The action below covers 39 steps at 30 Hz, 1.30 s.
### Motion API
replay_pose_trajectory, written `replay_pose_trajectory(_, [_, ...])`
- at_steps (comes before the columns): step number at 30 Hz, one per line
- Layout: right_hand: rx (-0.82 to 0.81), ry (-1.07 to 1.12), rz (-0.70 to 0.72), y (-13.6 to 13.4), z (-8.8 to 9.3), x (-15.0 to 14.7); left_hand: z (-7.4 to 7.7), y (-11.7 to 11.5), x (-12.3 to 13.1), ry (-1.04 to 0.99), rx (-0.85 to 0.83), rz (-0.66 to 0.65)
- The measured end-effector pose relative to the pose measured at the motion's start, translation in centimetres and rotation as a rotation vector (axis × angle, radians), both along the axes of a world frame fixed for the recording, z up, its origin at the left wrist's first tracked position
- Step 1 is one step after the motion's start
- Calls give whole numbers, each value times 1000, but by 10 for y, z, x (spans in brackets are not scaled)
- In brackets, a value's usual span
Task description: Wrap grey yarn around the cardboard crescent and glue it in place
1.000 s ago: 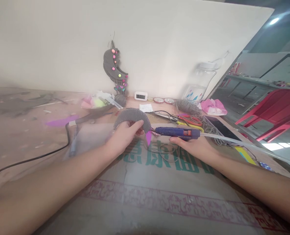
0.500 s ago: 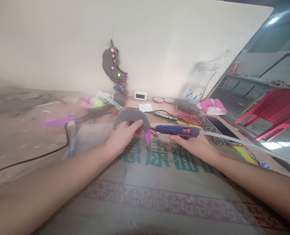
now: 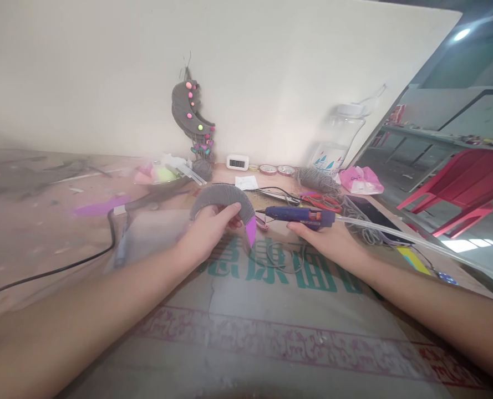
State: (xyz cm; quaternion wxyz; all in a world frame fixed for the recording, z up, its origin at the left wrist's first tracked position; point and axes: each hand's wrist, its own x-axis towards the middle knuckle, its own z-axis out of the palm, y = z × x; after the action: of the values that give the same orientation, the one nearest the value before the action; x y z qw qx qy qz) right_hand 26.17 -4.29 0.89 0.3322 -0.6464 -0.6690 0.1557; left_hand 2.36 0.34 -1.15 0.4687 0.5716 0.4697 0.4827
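Observation:
My left hand [image 3: 207,231] is closed on a crescent shape wrapped in grey yarn [image 3: 223,198], whose right tip is bare pink [image 3: 251,230]. My right hand [image 3: 327,242] grips a blue glue gun [image 3: 300,215] that lies level, with its nozzle pointing left at the pink tip. A clear glue stick [image 3: 396,236] sticks out of the gun's back towards the right. Both hands hover over a printed cardboard sheet [image 3: 271,310].
A finished grey crescent with coloured beads [image 3: 190,113] hangs on the white wall. Behind lie a small clock [image 3: 237,162], a grey yarn skein [image 3: 316,180], scissors [image 3: 323,203], a plastic jar [image 3: 340,141] and a pink bag [image 3: 360,180]. A black cable [image 3: 63,266] runs left. Red chairs [image 3: 466,188] stand right.
Both hands and the things they hold have drifted slightly up and left in the picture; the grips are the same.

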Motion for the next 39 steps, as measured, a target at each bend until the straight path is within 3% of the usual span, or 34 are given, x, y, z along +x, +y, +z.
replay_pose_trajectory(3, [8,-22,27,2,7,3,-1,0,-1,14,-9,16])
replay_pose_trajectory(7, [98,-70,203,10,34,0,0,0,0,35,-27,10])
replay_pose_trajectory(13, [117,-23,380,62,65,-15,-3,3,-1,72,-35,-12])
replay_pose_trajectory(18, [-109,-52,311,129,46,-30,-7,6,-4,90,-30,-48])
replay_pose_trajectory(22, [-143,-56,292,173,21,-39,-6,5,-4,65,-58,-74])
replay_pose_trajectory(25, [-133,-77,245,194,12,-39,-5,5,-2,70,-65,-80])
replay_pose_trajectory(30, [-99,-86,180,207,10,-27,-3,5,-1,57,-77,-94])
replay_pose_trajectory(39, [-116,-108,87,201,8,-5,-1,2,-1,84,-43,-112])
